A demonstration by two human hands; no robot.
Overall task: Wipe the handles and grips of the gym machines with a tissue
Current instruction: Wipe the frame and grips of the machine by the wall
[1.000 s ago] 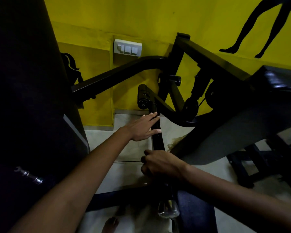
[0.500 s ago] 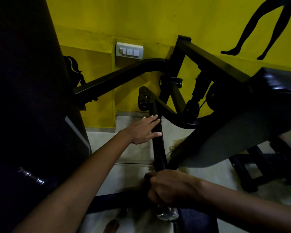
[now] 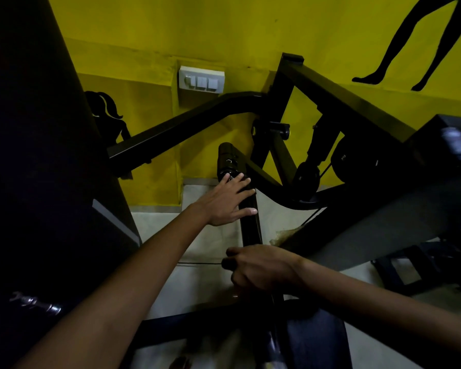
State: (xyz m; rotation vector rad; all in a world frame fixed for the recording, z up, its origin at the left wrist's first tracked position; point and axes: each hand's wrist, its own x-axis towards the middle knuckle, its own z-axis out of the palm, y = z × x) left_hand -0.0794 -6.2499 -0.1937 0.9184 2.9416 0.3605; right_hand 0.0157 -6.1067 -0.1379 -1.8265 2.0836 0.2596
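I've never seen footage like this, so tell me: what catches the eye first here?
The bright yellow wall fills the back, with a black painted silhouette of legs at upper right. In the middle, two bare arms reach to a black machine bar: the left hand lies flat on it with fingers straight, and the right hand grips it lower down.

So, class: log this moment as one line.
left hand: flat on black bar | right hand: grips bar lower down | tissue: not visible

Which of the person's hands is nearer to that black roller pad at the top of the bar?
The left hand: its fingers touch the roller pad's lower end. The right hand grips the bar farther down.
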